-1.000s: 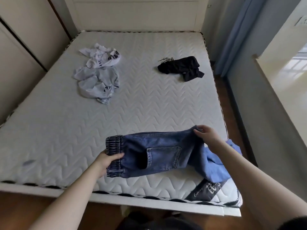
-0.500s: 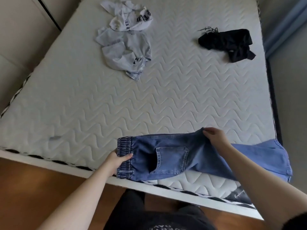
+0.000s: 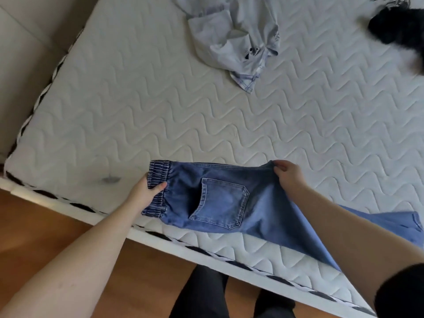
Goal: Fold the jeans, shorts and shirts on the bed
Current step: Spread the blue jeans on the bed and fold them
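Held taut between both hands near the front edge of the bed (image 3: 137, 115): blue jeans (image 3: 220, 203), back pocket (image 3: 220, 203) up, legs trailing off to the right under the right forearm. Left hand (image 3: 143, 195) clamped on the elastic waistband (image 3: 158, 177), thumb on top and fingers underneath. Right hand (image 3: 289, 177) pinching the far edge at the seat, fingers (image 3: 281, 167) curled over the denim. Probably stretched this way to flatten the upper part and square the seams before laying down for the first fold; no fold visible yet.

Further back, crumpled and untouched: a pale grey-white shirt (image 3: 238, 42), and at the top right a black garment (image 3: 399, 26), too blurred to name, possibly the shorts.

Bare mattress, white with wavy quilting, black-and-white piping along the rim, a small grey mark (image 3: 110, 179) near the left hand. Wooden floor (image 3: 46, 228) below, beige wall or wardrobe (image 3: 29, 42) on the left.
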`<state>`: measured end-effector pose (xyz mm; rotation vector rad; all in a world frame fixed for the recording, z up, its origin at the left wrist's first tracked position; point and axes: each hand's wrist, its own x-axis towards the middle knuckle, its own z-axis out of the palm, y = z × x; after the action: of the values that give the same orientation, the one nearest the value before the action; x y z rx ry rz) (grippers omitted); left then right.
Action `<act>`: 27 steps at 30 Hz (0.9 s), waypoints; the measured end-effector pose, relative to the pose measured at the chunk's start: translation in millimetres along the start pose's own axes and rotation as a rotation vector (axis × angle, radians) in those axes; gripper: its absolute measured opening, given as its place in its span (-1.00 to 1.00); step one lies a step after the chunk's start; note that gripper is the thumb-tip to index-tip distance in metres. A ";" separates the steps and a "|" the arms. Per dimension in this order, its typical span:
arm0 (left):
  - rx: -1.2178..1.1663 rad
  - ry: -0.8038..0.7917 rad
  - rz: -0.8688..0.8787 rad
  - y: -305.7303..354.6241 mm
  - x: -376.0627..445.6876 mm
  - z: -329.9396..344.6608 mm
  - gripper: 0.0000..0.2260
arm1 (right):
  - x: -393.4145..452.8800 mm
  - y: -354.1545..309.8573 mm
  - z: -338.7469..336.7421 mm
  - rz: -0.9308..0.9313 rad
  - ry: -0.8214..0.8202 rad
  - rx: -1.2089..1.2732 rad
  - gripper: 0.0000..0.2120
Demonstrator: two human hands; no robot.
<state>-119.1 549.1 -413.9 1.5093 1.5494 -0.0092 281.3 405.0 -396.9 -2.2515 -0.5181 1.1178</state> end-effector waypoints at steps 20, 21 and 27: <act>0.794 0.173 0.470 -12.8 55.1 4.6 -0.36 | 6.5 -31.6 137.6 -0.512 -0.194 -0.761 -0.44; 0.858 0.086 0.500 -16.3 48.2 18.4 -0.34 | -2.6 -24.7 146.8 -0.557 -0.262 -0.871 -0.40; 1.044 -0.229 0.272 -46.1 27.6 61.6 -0.33 | -8.6 7.2 173.3 -0.425 -0.484 -1.170 -0.34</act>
<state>-113.3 523.4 -491.2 2.3916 1.1581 -0.9210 136.2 449.3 -481.4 -2.4584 -2.1912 1.2820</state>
